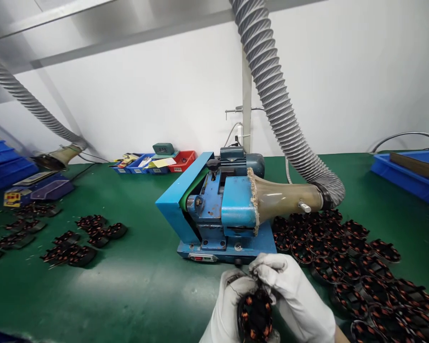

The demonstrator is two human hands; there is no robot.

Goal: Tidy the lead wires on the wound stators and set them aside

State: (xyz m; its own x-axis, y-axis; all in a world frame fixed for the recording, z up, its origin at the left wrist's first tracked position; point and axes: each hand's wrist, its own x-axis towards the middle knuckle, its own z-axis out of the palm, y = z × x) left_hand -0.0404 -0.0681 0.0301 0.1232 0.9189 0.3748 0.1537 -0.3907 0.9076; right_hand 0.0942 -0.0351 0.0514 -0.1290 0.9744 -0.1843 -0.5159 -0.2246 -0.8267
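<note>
A black ring-shaped motor stator with copper windings point(255, 317) is held low in front of me. My left hand point(229, 300), in a white glove with dark smudges, wraps round its left side. From the right, my right hand point(286, 281), also gloved in white, has its fingertips closed at the stator's upper edge. What exactly is pinched there, perhaps thin wire ends, is hidden by the fingers. Just beyond both hands stands a blue belt sander point(210, 209) with a green belt. Many similar stators point(346, 264) lie in rows to the right.
A tan dust funnel point(286, 195) joins the sander to a grey hose point(271, 90). More stators point(80, 240) lie left on the green table point(136, 295). Behind are a red bin point(182, 161) and blue bins; a blue tray point(407, 174) sits far right.
</note>
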